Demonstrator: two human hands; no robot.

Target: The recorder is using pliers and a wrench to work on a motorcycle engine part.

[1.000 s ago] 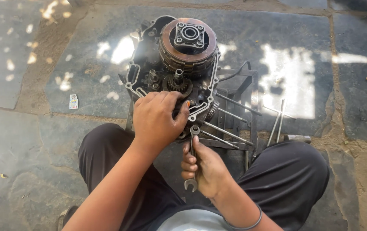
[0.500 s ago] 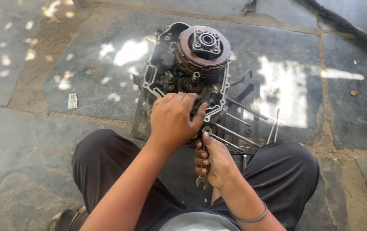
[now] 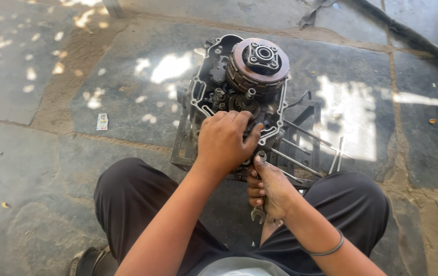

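Observation:
A greasy motorcycle engine block (image 3: 214, 87) lies on a metal stand on the stone floor in front of me, its round clutch assembly (image 3: 258, 62) facing up. My left hand (image 3: 225, 140) presses down on the near part of the engine, fingers curled over a gear area. Just below it, my right hand (image 3: 267, 186) grips a steel combination wrench (image 3: 258, 213), whose upper end sits on a fastener at the engine's near edge. The wrench's open jaw sticks out below my fist.
Long threaded studs (image 3: 301, 145) stick out from the engine toward the right over the metal stand (image 3: 308, 110). A small paper scrap (image 3: 102, 121) lies on the floor at left. My knees in dark trousers (image 3: 127, 199) flank the work.
The view has shifted, so the engine sits further right and lower in frame. Both hands stay on the engine and wrench; the right hand has turned the wrench slightly.

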